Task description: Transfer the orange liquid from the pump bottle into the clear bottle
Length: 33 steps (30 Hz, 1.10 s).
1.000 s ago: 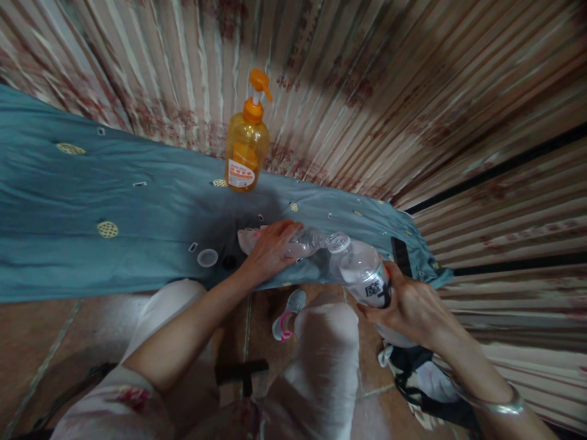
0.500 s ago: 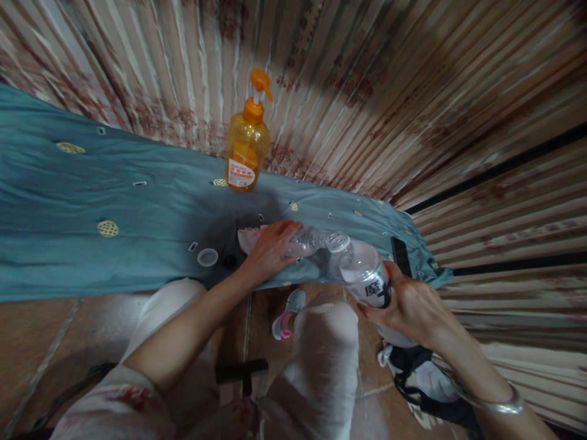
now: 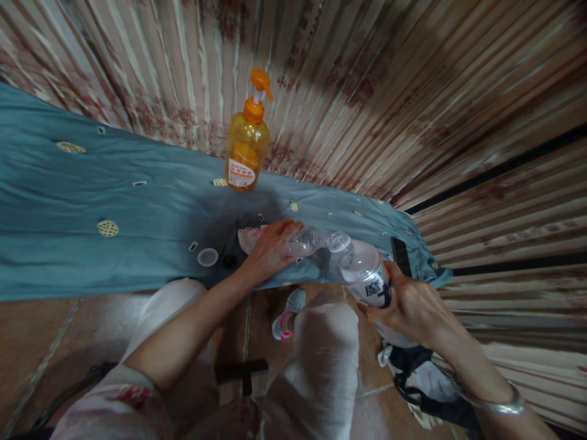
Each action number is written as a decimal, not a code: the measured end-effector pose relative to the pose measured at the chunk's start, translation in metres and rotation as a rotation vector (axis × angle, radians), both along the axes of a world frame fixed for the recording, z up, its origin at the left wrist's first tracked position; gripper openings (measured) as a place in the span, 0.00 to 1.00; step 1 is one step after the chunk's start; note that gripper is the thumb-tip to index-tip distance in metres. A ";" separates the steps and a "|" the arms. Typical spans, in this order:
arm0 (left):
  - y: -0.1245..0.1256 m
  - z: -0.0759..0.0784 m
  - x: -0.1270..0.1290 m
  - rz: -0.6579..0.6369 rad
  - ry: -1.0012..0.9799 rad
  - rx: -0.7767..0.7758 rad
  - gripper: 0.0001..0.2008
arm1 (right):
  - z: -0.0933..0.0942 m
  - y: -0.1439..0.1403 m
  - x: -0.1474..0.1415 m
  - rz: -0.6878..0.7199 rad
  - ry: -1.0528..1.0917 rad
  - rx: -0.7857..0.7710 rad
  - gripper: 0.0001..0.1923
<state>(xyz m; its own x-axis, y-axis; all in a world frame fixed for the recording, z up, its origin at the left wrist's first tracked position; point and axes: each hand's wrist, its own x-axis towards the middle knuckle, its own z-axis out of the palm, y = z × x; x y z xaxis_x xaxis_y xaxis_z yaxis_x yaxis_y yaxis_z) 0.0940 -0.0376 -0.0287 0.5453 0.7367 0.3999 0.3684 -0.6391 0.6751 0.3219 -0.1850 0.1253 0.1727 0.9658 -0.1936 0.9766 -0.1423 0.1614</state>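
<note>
My left hand (image 3: 270,247) is closed around a clear plastic bottle (image 3: 308,241), which lies on its side with its neck pointing right. My right hand (image 3: 410,302) grips a larger labelled plastic bottle (image 3: 364,269), tilted so that its mouth faces left. The two bottle mouths meet, or nearly so; I cannot tell whether they touch. Whitish contents show inside the right bottle. Left of my left hand, a round white cap (image 3: 208,257) and a small black cap (image 3: 229,261) lie on the teal cloth (image 3: 156,214).
An orange pump bottle (image 3: 247,146) stands upright at the back of the cloth, before a pleated curtain (image 3: 321,91). A dark flat phone-like object (image 3: 400,255) lies near the right end. Below are my knees, tiled floor and a dark bag (image 3: 419,379).
The right bottle has turned very slightly in my hand, so its label shows a little differently. Both hands stay in nearly the same place.
</note>
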 end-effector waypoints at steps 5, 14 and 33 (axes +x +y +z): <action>0.000 -0.001 0.000 0.003 0.013 0.001 0.35 | 0.000 0.001 -0.001 -0.006 0.000 -0.002 0.29; -0.001 0.000 0.000 0.000 0.004 -0.011 0.35 | -0.002 -0.001 0.001 0.044 0.000 0.041 0.28; -0.001 0.004 0.000 -0.005 0.007 -0.032 0.34 | -0.003 -0.002 0.003 0.060 -0.028 0.058 0.27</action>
